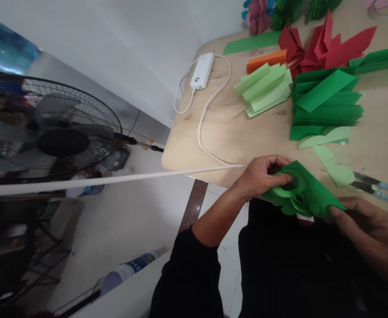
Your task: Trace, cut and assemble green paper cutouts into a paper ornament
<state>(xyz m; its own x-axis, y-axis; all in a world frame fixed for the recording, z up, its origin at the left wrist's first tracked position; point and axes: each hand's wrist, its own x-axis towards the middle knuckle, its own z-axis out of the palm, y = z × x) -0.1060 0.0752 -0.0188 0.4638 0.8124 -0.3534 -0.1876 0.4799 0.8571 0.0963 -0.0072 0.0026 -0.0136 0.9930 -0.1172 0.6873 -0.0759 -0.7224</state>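
Observation:
A green paper piece (309,187) with layered, curled cut-outs hangs over the table's near edge, held between both hands. My left hand (263,176) pinches its left side, thumb on top beside a round opening. My right hand (366,225) grips its lower right corner between thumb and fingers. Just beyond lie light green scalloped paper pieces (337,173) and scissors (379,187) with blue handles. Behind them is a stack of folded dark green paper (328,101), with folded light green paper (266,88) to its left.
On the wooden table (180,145) are red folded paper (333,44), orange paper (266,61), green strips and a white power bank (202,70). Its white cable (202,119) runs toward my left hand. A standing fan (61,141) is at the left.

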